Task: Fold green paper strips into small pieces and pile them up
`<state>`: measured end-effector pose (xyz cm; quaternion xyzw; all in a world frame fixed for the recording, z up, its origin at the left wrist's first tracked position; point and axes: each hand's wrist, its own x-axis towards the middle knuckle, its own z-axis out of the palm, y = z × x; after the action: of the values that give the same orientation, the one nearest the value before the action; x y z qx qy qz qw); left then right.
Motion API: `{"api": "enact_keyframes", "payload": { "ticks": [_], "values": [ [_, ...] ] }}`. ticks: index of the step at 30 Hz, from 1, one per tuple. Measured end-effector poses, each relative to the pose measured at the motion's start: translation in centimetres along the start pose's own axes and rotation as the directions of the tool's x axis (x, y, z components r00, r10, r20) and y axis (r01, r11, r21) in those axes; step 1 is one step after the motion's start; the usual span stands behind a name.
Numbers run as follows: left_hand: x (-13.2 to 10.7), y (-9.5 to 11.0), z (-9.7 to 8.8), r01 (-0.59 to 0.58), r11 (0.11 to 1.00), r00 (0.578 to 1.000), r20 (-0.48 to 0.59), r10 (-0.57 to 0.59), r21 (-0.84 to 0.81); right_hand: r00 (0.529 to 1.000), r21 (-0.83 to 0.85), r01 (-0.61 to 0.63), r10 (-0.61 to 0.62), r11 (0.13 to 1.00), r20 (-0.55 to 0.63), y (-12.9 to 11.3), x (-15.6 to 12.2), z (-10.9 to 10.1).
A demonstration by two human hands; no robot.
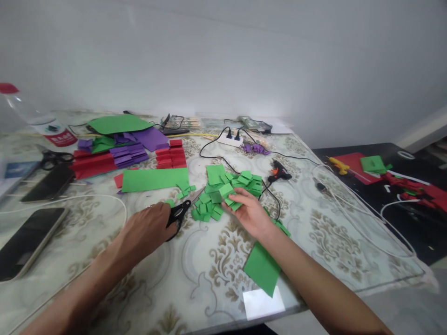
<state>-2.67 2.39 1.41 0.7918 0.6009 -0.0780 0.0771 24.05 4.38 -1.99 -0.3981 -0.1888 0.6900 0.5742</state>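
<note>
My left hand [153,223] grips black-handled scissors [179,211], the blades pointing up and to the right toward a heap of small green paper pieces [207,204]. Between the thumb and fingers of my right hand [249,214] is a green paper piece [226,191], held over the heap's right side. More green pieces lie behind and around that hand. A long green paper strip [155,180] rests left of the heap. Under my right forearm, partly covered, is a larger green sheet [263,267].
A black glue gun [279,172] and a white power strip [230,138] with cords stand behind. Red folded paper [171,156], purple paper [128,154], a bottle [42,118] and a phone [31,239] are on the left. A black side table [370,186] is at right.
</note>
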Motion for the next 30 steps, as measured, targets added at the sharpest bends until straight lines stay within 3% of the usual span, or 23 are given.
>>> {"api": "enact_keyframes", "payload": {
  "ticks": [5, 9, 12, 14, 16, 19, 21, 30],
  "values": [
    [0.0, -0.4, -0.6, 0.037, 0.998, 0.999, -0.015, -0.037, -0.043, 1.0, -0.014, 0.008, -0.007, 1.0, 0.01, 0.1, 0.0, -0.1],
    [0.4, -1.0, -0.3, 0.007, 0.95, 0.998, -0.063, -0.028, -0.312, 0.999, -0.018, 0.022, -0.021, 1.0, 0.024, 0.1, 0.1, -0.1],
    [0.9, -1.2, 0.4, -0.075, 0.812, 0.996, -0.081, 0.034, -0.579, 0.999, -0.018, 0.026, -0.025, 1.0, 0.043, 0.0, 0.1, -0.1],
    [1.1, -1.0, 0.7, -0.116, 0.629, 0.992, -0.064, 0.105, -0.769, 0.998, -0.014, 0.032, -0.031, 0.999, 0.056, -0.1, 0.1, 0.0],
    [1.1, -0.6, 0.9, -0.117, 0.487, 0.986, -0.042, 0.162, -0.865, 0.997, -0.006, 0.041, -0.041, 0.999, 0.064, -0.3, 0.1, 0.1],
    [1.0, -0.1, 0.8, -0.119, 0.412, 0.977, -0.033, 0.209, -0.904, 0.996, 0.01, 0.056, -0.057, 0.998, 0.066, -0.5, 0.0, 0.3],
    [0.7, 0.1, 0.5, -0.118, 0.425, 0.977, -0.028, 0.211, -0.897, 0.996, 0.019, 0.063, -0.064, 0.998, 0.066, -0.6, 0.0, 0.3],
    [-0.9, 0.3, -1.2, -0.085, 0.692, 0.965, 0.115, 0.238, -0.717, 0.996, 0.05, 0.039, -0.042, 0.998, 0.073, -0.8, -0.3, 0.1]
  ]
}}
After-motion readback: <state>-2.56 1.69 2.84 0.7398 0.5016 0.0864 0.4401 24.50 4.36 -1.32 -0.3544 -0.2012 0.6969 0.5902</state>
